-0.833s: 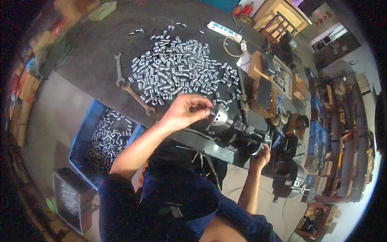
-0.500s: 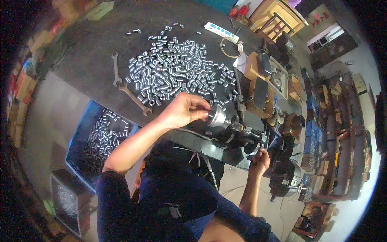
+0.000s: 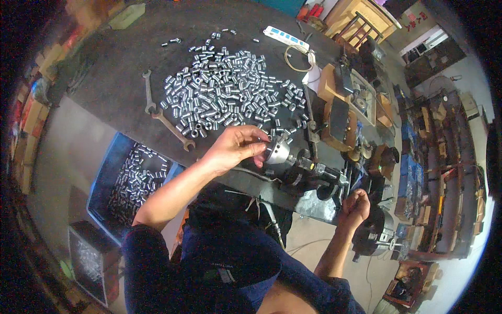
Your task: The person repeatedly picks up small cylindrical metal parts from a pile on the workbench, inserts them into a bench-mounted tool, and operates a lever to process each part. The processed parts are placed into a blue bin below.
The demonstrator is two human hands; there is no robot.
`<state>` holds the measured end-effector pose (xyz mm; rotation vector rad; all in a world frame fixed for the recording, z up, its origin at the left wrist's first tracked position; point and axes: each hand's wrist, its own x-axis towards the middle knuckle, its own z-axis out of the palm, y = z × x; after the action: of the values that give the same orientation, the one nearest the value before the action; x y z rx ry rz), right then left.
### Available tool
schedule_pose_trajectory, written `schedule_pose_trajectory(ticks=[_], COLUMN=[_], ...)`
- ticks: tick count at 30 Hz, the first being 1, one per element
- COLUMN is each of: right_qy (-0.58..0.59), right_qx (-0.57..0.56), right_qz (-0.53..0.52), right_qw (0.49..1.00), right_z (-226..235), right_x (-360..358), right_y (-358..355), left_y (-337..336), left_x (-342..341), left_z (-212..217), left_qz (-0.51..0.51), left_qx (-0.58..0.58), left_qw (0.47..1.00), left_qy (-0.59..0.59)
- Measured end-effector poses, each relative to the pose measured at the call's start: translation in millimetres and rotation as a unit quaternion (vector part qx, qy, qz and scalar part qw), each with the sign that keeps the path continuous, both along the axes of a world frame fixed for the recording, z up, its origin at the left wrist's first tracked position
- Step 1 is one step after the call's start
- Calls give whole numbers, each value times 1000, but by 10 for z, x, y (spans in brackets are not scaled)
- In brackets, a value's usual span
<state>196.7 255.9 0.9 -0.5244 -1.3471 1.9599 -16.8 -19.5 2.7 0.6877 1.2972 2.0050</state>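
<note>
My left hand (image 3: 236, 149) is at the open front end of a round silver chuck (image 3: 279, 152) on a small bench machine. Its thumb and fingers are pinched together at the chuck's mouth; whatever lies between them is hidden. Right of the chuck runs the dark machine body (image 3: 325, 175) with its shafts and linkage. Beyond that body's right end, my right hand (image 3: 356, 208) is closed, fingers curled, and what it grips cannot be made out. A large heap of short shiny metal sleeves (image 3: 225, 89) lies on the dark bench just beyond my left hand.
Two open-end wrenches (image 3: 175, 131) lie left of the heap. Below the bench's left edge stands a blue crate (image 3: 99, 180) holding more sleeves. A white power strip (image 3: 285, 37) with a coiled cable is at the back. Wooden boxes (image 3: 334, 123) and a second machine (image 3: 374, 233) are on the right.
My right hand has moved right, away from the machine's linkage end. My left hand stays at the chuck with its fingers pinched. The whole view has shifted slightly.
</note>
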Motion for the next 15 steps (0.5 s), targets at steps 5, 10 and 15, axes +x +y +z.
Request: schedule_pose_trajectory(ticks=[5,10,15], right_qy=[3,19,35], right_qx=[12,15,-4], right_qz=[-41,-10,-24], right_qw=[999,1000,999], right_z=[96,173,94], right_x=[-121,-349,-716], right_y=[40,230,415], left_y=[0,14,17], left_x=[22,-43,-44], left_z=[31,-3,14], left_qz=[-9,-31,18], left_qx=[-11,-4,-49], left_qw=[1000,999,993], left_qy=[-1,37,102])
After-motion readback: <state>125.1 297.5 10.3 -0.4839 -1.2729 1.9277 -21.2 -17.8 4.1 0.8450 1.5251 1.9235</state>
